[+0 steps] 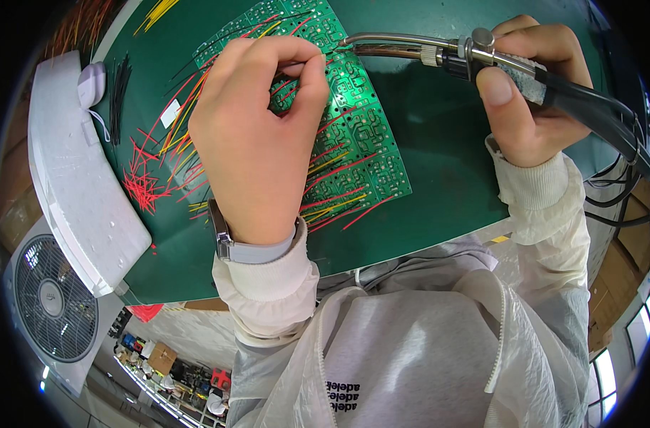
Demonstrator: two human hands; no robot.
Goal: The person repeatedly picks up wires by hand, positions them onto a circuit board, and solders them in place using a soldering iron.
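A green circuit board panel [371, 139] lies on the green table mat, with red, yellow and black wires attached across it. My left hand [257, 135] is over the board, thumb and forefinger closed in a pinch on a thin wire whose dark end shows at the fingertips. My right hand [528, 93] grips a soldering iron [446, 57] with a curved metal solder feed tube [400, 38] clamped along its top. The iron's tip meets the board right beside my left fingertips. Much of the wire is hidden by my fingers.
Loose red wire pieces [145, 182] lie left of the board, near black wires [118, 100] and a light purple device with a strap [92, 84]. A long white panel [82, 171] runs along the left edge. A fan [52, 296] stands below. Black cables [617, 203] hang at right.
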